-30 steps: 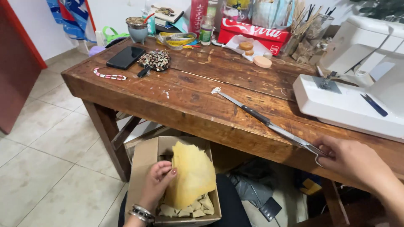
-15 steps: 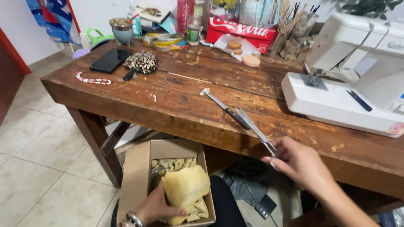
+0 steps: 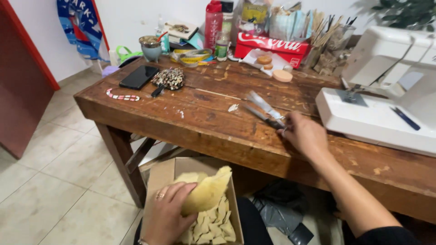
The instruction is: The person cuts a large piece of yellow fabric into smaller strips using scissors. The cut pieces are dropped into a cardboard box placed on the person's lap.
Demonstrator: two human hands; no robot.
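Worn wood, bare metal, soft yellow foam

My right hand rests on the scissors, whose metal blades shine dull grey against the scratched, paint-flecked wooden table; my left hand grips a spongy, matt yellow foam piece over a plain brown cardboard box of paler foam offcuts, while the sewing machine beside me is smooth, glossy white plastic
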